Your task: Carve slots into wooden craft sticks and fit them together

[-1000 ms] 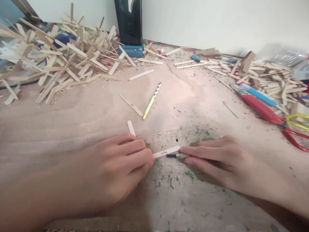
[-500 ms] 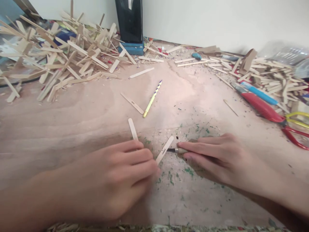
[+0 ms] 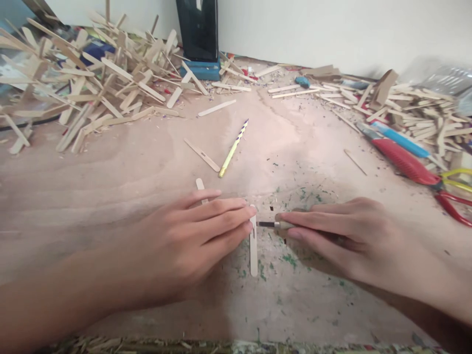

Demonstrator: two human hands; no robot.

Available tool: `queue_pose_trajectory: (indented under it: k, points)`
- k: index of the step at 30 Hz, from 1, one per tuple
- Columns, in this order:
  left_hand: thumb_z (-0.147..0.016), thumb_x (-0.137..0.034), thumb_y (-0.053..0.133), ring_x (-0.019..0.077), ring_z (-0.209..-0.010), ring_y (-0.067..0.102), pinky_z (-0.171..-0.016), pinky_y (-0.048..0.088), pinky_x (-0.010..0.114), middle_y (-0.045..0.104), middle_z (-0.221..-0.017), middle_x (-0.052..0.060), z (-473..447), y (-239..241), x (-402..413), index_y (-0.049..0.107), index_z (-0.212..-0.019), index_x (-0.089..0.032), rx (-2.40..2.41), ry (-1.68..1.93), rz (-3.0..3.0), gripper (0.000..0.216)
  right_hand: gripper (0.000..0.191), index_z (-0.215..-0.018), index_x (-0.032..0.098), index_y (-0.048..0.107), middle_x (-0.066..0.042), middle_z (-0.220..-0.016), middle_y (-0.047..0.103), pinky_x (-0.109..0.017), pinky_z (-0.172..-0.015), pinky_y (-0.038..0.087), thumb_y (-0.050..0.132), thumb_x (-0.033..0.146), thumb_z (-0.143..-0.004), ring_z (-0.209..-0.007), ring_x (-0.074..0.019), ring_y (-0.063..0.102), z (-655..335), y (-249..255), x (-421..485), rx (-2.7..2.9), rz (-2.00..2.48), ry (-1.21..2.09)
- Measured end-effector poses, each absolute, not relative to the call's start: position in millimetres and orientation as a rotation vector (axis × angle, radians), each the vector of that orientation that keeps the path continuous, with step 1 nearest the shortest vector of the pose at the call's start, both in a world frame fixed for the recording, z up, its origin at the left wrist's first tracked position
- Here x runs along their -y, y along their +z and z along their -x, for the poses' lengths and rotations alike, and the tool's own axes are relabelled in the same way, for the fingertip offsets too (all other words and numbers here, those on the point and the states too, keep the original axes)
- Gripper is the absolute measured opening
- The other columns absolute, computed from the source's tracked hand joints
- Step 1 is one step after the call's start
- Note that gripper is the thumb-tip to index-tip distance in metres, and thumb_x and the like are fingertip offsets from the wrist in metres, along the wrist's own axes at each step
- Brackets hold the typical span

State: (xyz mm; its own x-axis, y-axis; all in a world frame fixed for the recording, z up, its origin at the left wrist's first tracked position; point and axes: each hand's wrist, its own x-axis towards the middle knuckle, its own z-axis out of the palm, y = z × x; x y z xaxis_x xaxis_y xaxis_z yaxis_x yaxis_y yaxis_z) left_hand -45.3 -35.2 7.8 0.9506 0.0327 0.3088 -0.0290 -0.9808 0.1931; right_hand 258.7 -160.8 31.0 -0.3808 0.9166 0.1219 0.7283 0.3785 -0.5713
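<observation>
A wooden craft stick [image 3: 253, 255] with a narrow slot lies almost upright in the picture. My left hand [image 3: 201, 236] grips it near its upper end with the thumb and fingertips at its left edge. From the right, my right hand [image 3: 339, 236] holds a small carving chisel [image 3: 268, 224] by its pale handle. The chisel's dark blade points left, its tip at the stick's edge by the slot. Another craft stick [image 3: 199, 185] is partly covered by my left hand's fingers. Farther off, a slotted stick [image 3: 202, 155] lies beside a yellow pencil [image 3: 233, 149] with a spiral pattern.
A large heap of craft sticks [image 3: 121, 78] fills the back left. Another pile [image 3: 420, 113] lies at right, beside red-handled pliers [image 3: 405, 157] and a blue-handled tool [image 3: 400, 139]. A black object [image 3: 201, 32] on a blue base stands at the back. Green shavings [image 3: 289, 259] dot the table.
The stick at my left hand has turned from slanting to nearly straight, and my left fingers have shifted right and up onto it. The chisel and right hand have moved slightly right.
</observation>
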Motion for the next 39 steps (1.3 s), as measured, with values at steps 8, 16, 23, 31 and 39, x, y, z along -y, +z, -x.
queue_pose_trajectory:
  k: [8, 16, 23, 31, 39]
  points:
    - [-0.118, -0.011, 0.037, 0.0242, -0.143, 0.069, -0.132, 0.044, 0.042, 0.077, -0.150, 0.010, 41.4, 12.3, 39.3, 0.071, -0.142, -0.011, 0.027, 0.396, -2.952, 0.041, 0.023, -0.129, 0.014, 0.082, -0.004, -0.093, 0.084, -0.029, -0.060, 0.055, 0.063, 0.019, -0.116, -0.070, -0.0132, 0.078, -260.9, 31.4, 162.0, 2.251, 1.382, 0.633]
    - [-0.119, -0.009, 0.033, 0.0241, -0.134, 0.074, -0.130, 0.045, 0.044, 0.082, -0.138, 0.008, 42.4, 19.1, 38.7, 0.072, -0.135, -0.012, 0.051, 0.420, -2.938, 0.042, 0.024, -0.128, 0.015, 0.083, -0.003, -0.092, 0.085, -0.027, -0.061, 0.056, 0.062, 0.020, -0.117, -0.069, -0.0113, 0.077, -260.7, 37.0, 161.1, 2.223, 1.381, 0.672]
    - [-0.119, -0.008, 0.034, 0.0241, -0.128, 0.074, -0.126, 0.045, 0.044, 0.081, -0.138, 0.007, 42.6, 16.3, 39.1, 0.071, -0.135, -0.011, 0.039, 0.391, -2.967, 0.041, 0.027, -0.131, 0.015, 0.083, -0.006, -0.106, 0.088, -0.024, -0.067, 0.059, 0.062, 0.026, -0.119, -0.076, -0.0108, 0.080, -265.2, 37.4, 163.5, 2.276, 1.374, 0.701]
    - [-0.116, -0.005, 0.038, 0.0250, -0.117, 0.075, -0.122, 0.049, 0.047, 0.082, -0.125, 0.009, 44.3, 16.2, 41.5, 0.073, -0.132, -0.009, 0.029, 0.414, -2.946, 0.039, 0.025, -0.128, 0.017, 0.083, -0.003, -0.100, 0.088, -0.025, -0.064, 0.059, 0.062, 0.027, -0.119, -0.075, -0.0107, 0.080, -266.5, 38.3, 158.4, 2.241, 1.406, 0.697]
    - [-0.120, -0.010, 0.038, 0.0254, -0.116, 0.075, -0.123, 0.046, 0.047, 0.082, -0.124, 0.008, 45.2, 14.9, 42.4, 0.076, -0.126, -0.009, 0.024, 0.426, -2.907, 0.038, 0.027, -0.131, 0.016, 0.085, -0.008, -0.113, 0.089, -0.025, -0.072, 0.065, 0.064, 0.028, -0.118, -0.084, -0.0152, 0.085, -262.4, 29.8, 158.9, 2.260, 1.405, 0.653]
